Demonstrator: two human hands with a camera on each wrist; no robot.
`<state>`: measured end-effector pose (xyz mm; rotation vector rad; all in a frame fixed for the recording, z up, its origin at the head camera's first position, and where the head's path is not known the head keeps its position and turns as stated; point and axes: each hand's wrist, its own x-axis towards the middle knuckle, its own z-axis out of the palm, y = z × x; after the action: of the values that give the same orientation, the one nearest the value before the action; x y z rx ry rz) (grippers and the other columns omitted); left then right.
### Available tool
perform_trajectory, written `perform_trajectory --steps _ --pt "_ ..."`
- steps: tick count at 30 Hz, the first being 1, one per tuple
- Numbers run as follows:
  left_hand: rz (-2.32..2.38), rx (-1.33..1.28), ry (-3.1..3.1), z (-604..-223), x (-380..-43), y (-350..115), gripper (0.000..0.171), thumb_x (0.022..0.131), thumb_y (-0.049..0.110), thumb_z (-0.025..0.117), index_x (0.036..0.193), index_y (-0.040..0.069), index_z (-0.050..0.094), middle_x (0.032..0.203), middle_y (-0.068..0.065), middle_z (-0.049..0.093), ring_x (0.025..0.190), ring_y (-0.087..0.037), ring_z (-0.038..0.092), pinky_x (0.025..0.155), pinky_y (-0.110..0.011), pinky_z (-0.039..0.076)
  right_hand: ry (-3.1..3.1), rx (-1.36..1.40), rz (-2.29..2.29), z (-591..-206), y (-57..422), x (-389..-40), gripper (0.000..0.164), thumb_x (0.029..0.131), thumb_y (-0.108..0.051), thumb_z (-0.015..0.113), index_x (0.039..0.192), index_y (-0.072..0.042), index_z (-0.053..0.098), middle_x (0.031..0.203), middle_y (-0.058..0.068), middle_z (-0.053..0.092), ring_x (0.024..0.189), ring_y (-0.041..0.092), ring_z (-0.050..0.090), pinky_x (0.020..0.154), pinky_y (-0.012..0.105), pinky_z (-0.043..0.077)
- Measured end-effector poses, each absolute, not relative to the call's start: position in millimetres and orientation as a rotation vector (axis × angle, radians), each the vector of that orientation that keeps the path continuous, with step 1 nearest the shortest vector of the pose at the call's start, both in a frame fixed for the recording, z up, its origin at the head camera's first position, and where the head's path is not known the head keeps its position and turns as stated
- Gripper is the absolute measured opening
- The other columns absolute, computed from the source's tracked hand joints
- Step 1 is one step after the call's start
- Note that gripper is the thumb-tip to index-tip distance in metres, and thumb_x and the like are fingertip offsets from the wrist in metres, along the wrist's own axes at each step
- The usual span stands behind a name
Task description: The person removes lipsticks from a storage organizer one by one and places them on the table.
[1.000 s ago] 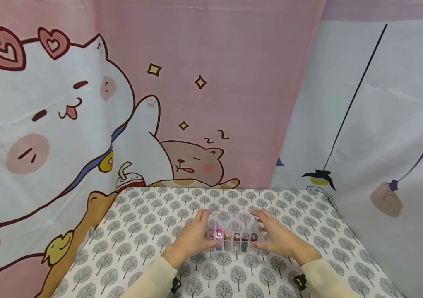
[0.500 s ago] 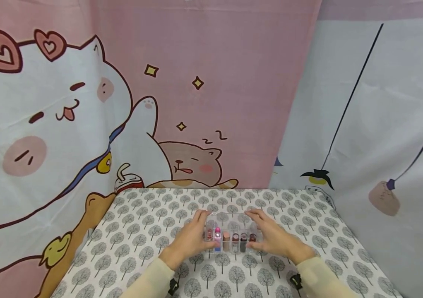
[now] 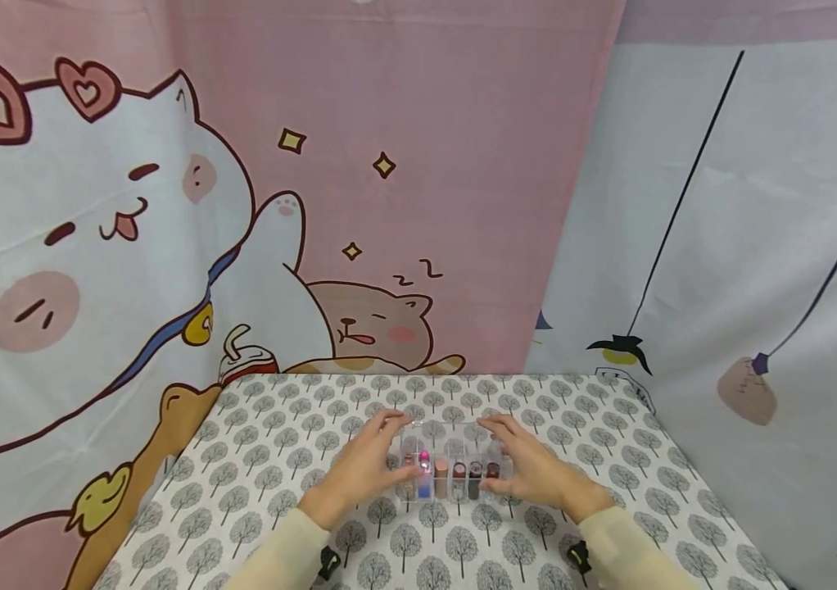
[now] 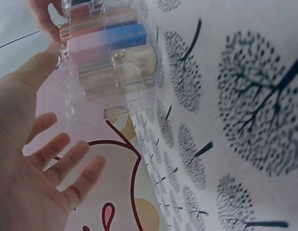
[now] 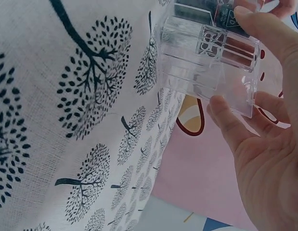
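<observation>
Case (image 3: 455,441) of clear plastic, divided into compartments, at lower centre of the head frame, on the tree-print surface (image 3: 300,426). Lies with its long axis left to right, between the two hands: just right of the left hand (image 3: 359,467), just left of the right hand (image 3: 536,471). Seems evenly flanked, neither hand clearly nearer. Left fingers (image 4: 84,183) spread and nearly straight in the left wrist frame, just beside the case, thumb reaching to its top edge. Right fingers loosely bent in the right wrist frame, well parted from the thumb, around the case's end; cannot tell how firmly touching. Inside, a row of upright tubes, left to right: reddish tube (image 3: 409,465), pink-and-blue tube (image 3: 426,483), peach tube (image 3: 441,479), clear tube with dark top (image 3: 459,475), black tube (image 3: 474,482), dark red tube (image 3: 493,470). In the way from above: both thumbs, overlapping the end compartments in the head frame. Behind, a cartoon backdrop (image 3: 463,164) filling the upper frame; pale sleeves (image 3: 632,545) along the bottom edge.
</observation>
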<state>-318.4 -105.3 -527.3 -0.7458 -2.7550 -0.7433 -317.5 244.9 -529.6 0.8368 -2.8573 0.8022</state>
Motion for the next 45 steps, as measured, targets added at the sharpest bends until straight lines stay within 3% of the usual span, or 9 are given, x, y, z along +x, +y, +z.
perform_trajectory --steps 4,9,16,30,41,45 --pt "-0.715 -0.796 -2.665 -523 -319 -107 0.071 0.103 0.049 0.09 0.163 0.021 0.065 0.167 -0.006 0.062 0.137 -0.029 0.074 0.105 -0.051 0.071 -2.86 0.833 0.822 -531 245 -317 0.11 0.092 -0.04 0.102 0.178 -0.009 0.041 0.178 0.02 0.047 0.13 0.044 0.077 0.108 0.059 0.071" --pt "-0.698 -0.842 -2.615 -520 -318 -107 0.054 0.107 0.041 0.088 0.155 0.023 0.071 0.158 0.0 0.067 0.137 -0.023 0.073 0.109 -0.048 0.07 -2.874 0.819 0.842 -534 247 -317 0.109 0.092 -0.041 0.101 0.178 -0.012 0.04 0.178 0.017 0.047 0.132 0.044 0.077 0.106 0.056 0.073" --pt "-0.714 -0.908 -2.596 -515 -321 -109 0.048 0.108 0.034 0.086 0.152 0.019 0.074 0.153 -0.001 0.072 0.142 -0.024 0.071 0.124 -0.048 0.064 -2.842 0.824 0.86 -533 247 -320 0.109 0.091 -0.039 0.102 0.178 -0.012 0.042 0.177 0.017 0.05 0.131 0.044 0.077 0.107 0.055 0.072" --pt "-0.644 -1.09 -2.632 -511 -328 -100 0.038 0.108 0.017 0.085 0.145 0.016 0.077 0.147 -0.002 0.076 0.143 -0.024 0.072 0.127 -0.042 0.062 -2.84 0.821 0.966 -531 248 -322 0.108 0.088 -0.036 0.105 0.176 -0.014 0.046 0.175 0.016 0.051 0.133 0.048 0.075 0.106 0.056 0.073" --pt "-0.701 -1.192 -2.643 -510 -339 -85 0.024 0.106 0.008 0.086 0.13 0.011 0.083 0.129 -0.005 0.084 0.115 -0.024 0.085 0.101 -0.022 0.07 -2.832 0.844 1.008 -531 250 -325 0.105 0.088 -0.034 0.105 0.173 -0.01 0.048 0.172 0.017 0.053 0.136 0.048 0.074 0.109 0.054 0.071" --pt "-0.732 -1.186 -2.661 -507 -338 -83 0.022 0.105 0.005 0.087 0.126 0.009 0.085 0.127 -0.006 0.086 0.113 -0.027 0.086 0.098 -0.019 0.07 -2.839 0.853 1.013 -534 250 -326 0.105 0.089 -0.035 0.105 0.173 -0.01 0.048 0.173 0.017 0.052 0.139 0.048 0.073 0.111 0.053 0.071"
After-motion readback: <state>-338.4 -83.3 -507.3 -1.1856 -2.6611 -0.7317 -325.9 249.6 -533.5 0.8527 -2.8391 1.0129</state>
